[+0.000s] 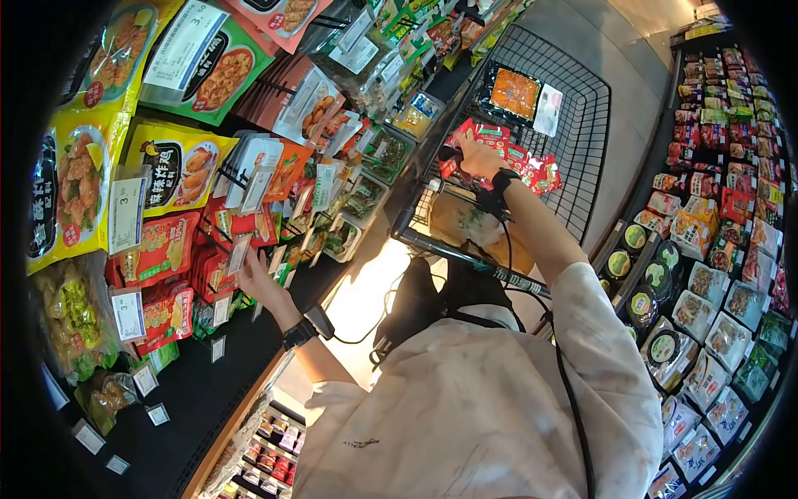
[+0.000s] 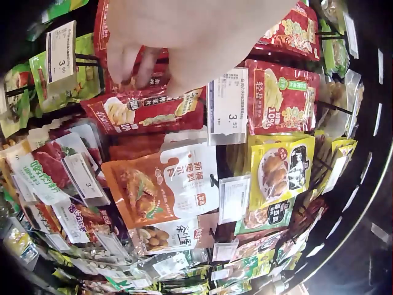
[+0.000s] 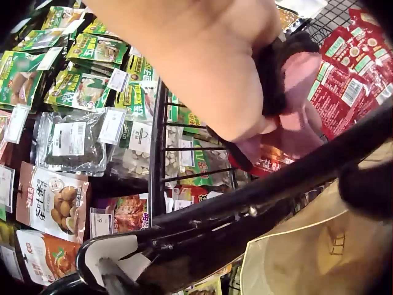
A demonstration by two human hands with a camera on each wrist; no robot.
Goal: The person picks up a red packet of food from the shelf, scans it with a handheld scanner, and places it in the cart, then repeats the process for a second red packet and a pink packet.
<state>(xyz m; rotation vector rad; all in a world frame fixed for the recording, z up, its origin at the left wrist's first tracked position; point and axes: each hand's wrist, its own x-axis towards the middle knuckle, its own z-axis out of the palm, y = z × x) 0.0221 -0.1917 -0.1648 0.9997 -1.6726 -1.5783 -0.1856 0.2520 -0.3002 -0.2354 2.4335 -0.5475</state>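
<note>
Packets of glossy red plastic hung at left beside white price tags. Left hand: fingers bent against these packets; whether it gripped one, I could not tell. Right hand: curled round a soft black-and-pink item, over printed red packets that lay near a black tray in a black wire cart.

Head view bright, fisheye-bent, corners black; blown-out glare on floor mid-frame. Wrist views softer, dark-edged; left hand washed out at top, small print blurry.
</note>
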